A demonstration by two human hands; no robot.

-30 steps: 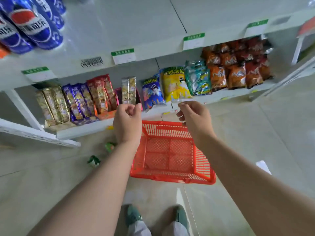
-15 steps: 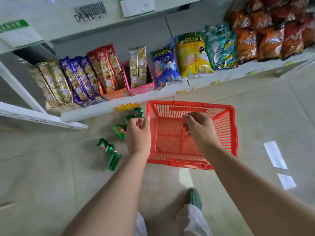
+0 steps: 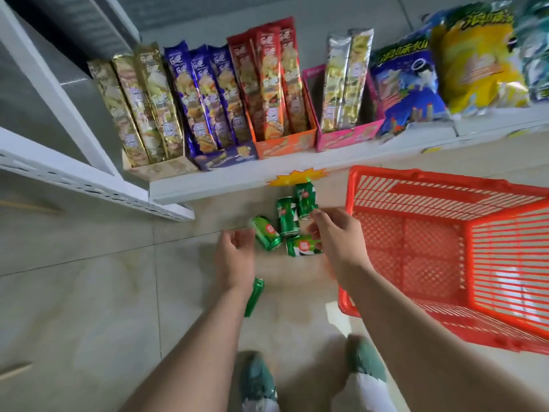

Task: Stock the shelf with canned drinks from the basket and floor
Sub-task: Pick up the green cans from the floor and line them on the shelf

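Observation:
Several green drink cans lie on the tiled floor below the bottom shelf (image 3: 225, 185). One can (image 3: 266, 233) sits just right of my left hand (image 3: 236, 257), whose fingers are loosely spread and hold nothing. My right hand (image 3: 335, 236) hovers over another can (image 3: 301, 245), fingers relaxed, close to two more cans (image 3: 287, 216) (image 3: 306, 200). A further can (image 3: 254, 295) lies partly hidden under my left wrist. The red plastic basket (image 3: 445, 185) stands on the floor to the right with no cans visible inside.
Boxes of snack packets (image 3: 208, 96) and chip bags (image 3: 475, 60) fill the bottom shelf. A white perforated shelf edge (image 3: 89, 185) juts out at the left. My green shoes (image 3: 257, 379) stand at the bottom.
The view dropped closer to the floor. Both hands moved from over the basket's left rim to the cluster of cans left of the basket, and their fingers have loosened.

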